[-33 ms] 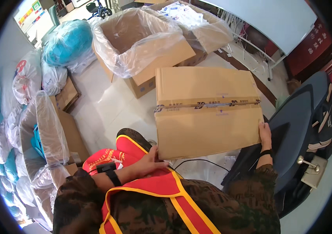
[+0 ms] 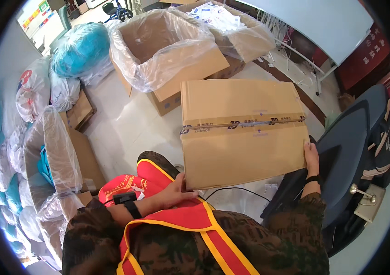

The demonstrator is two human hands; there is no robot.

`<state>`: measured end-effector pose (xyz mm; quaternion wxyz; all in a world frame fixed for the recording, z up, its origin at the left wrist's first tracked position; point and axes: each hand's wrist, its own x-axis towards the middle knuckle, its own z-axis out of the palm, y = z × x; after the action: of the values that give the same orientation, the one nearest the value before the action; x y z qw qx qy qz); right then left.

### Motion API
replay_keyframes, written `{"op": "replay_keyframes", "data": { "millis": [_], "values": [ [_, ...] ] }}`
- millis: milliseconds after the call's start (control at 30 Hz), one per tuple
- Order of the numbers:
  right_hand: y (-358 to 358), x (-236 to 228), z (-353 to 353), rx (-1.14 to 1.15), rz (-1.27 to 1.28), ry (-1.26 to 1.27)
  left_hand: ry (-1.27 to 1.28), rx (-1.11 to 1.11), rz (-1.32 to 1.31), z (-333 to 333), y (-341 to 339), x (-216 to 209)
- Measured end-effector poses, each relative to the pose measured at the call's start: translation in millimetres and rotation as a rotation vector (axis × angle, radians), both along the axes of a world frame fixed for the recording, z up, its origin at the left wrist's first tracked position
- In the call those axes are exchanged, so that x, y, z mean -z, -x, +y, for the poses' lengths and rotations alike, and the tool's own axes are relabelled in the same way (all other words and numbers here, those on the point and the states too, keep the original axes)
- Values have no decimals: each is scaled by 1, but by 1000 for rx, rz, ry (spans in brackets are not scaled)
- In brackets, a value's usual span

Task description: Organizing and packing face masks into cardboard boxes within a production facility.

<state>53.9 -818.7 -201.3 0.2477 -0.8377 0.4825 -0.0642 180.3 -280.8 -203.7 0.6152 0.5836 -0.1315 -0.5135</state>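
A closed cardboard box (image 2: 245,153) is held up in front of me, sealed across its middle with printed tape (image 2: 250,123). At its near left corner, my left hand (image 2: 176,192) grips the edge, with the thumb along the side and the other fingers reaching beneath. My right hand (image 2: 312,158) clasps the right side near the front corner, its fingers partly hidden by the box. Black bands circle both wrists, and the left one carries a small dark device (image 2: 124,197).
Beyond the box stand two open cartons, one plastic-lined (image 2: 176,73) and one holding white packets (image 2: 215,18). Another lined carton (image 2: 85,151) and stuffed bags (image 2: 80,50) line the left. A dark chair (image 2: 346,151) is close on the right; a black cable (image 2: 236,188) crosses the floor.
The held box has shifted very slightly to the left and toward me. Both hands keep their grip on it.
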Motion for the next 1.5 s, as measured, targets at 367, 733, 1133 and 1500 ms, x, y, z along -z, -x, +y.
{"op": "replay_keyframes", "data": {
  "millis": [367, 733, 1133, 1500],
  "values": [
    [-39, 13, -12, -110, -104, -58, -509, -518, -541, 66, -222, 10],
    [-50, -1, 5, -21, -8, 25, -147, -885, -467, -8, -434, 97],
    [-54, -6, 9, -30, -25, -32, -517, -529, -492, -101, -448, 44],
    [-55, 29, -42, -20, -305, -675, -326, -518, -433, -16, -154, 19]
  ]
}}
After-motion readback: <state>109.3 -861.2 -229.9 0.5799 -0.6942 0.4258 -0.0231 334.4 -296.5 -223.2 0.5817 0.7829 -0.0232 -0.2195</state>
